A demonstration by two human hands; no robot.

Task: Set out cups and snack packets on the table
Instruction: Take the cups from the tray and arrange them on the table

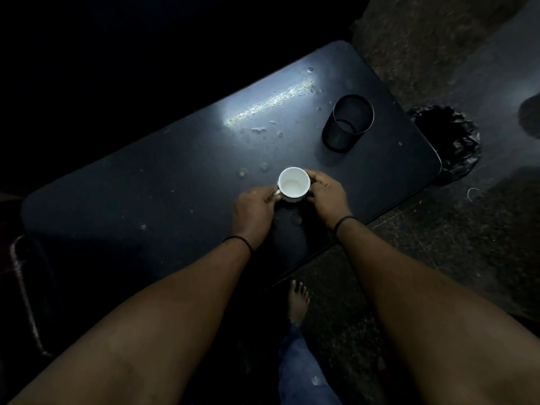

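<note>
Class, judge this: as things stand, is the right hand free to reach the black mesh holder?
Probably not yet: the right hand grips the white cup. The path to the mesh holder across the table looks unobstructed.

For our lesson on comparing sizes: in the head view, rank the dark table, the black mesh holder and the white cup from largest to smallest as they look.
1. dark table
2. black mesh holder
3. white cup, held by the left hand and right hand

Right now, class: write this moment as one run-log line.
stage: placing cup | left hand: grips white cup by its handle side | right hand: holds opposite side | table: mesh holder upright | snack packets: none visible
</note>
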